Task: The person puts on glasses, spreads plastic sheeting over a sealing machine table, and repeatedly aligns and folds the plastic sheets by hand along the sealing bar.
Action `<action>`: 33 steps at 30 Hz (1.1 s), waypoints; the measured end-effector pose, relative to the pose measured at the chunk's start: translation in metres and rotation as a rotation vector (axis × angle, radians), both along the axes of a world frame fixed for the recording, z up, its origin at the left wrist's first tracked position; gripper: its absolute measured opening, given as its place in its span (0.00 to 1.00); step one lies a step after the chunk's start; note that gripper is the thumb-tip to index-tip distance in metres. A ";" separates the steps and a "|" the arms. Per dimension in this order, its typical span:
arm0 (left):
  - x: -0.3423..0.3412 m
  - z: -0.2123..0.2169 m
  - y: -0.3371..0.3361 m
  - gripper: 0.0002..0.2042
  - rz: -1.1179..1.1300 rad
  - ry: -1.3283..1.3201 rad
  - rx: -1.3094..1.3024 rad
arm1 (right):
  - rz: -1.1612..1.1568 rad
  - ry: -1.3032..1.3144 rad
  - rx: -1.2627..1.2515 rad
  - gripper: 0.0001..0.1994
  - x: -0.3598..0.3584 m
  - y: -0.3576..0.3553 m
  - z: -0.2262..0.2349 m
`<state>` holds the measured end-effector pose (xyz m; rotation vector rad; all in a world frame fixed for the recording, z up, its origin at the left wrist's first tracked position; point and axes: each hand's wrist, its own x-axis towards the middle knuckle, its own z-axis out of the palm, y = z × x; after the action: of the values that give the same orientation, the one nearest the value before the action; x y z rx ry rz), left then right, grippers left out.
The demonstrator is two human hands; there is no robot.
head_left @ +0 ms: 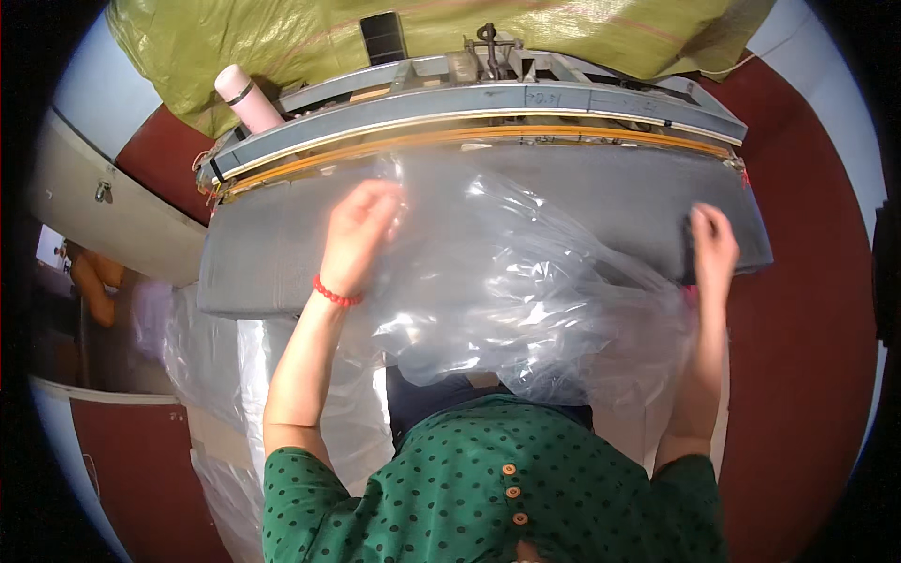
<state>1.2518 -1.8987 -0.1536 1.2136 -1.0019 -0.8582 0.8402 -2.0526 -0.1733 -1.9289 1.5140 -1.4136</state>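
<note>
A clear plastic sheet or bag, crumpled and shiny, spreads over the grey worktop and hangs over its near edge towards my lap. My left hand, a red bead bracelet at its wrist, is closed on the plastic's left edge; motion slightly blurs it. Over the right end of the worktop, my right hand has its fingers curled together. A dark patch lies beside those fingers, shadow or object, and whatever they may hold cannot be made out. The plastic's right part reaches close to my right wrist.
Along the worktop's far side runs a grey metal bar frame with orange strips. A pink bottle leans at its left, and a black phone-like slab rests on yellow-green sheeting. More clear plastic hangs at the left.
</note>
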 end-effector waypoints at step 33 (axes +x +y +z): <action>0.276 -0.040 0.125 0.19 1.028 -1.294 0.643 | -0.425 0.394 -0.049 0.17 -0.111 -0.170 -0.084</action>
<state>1.5280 -1.7737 -0.1939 2.6107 -0.8146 0.6284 0.7292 -2.2223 -0.2577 -2.0907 2.1948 -1.2773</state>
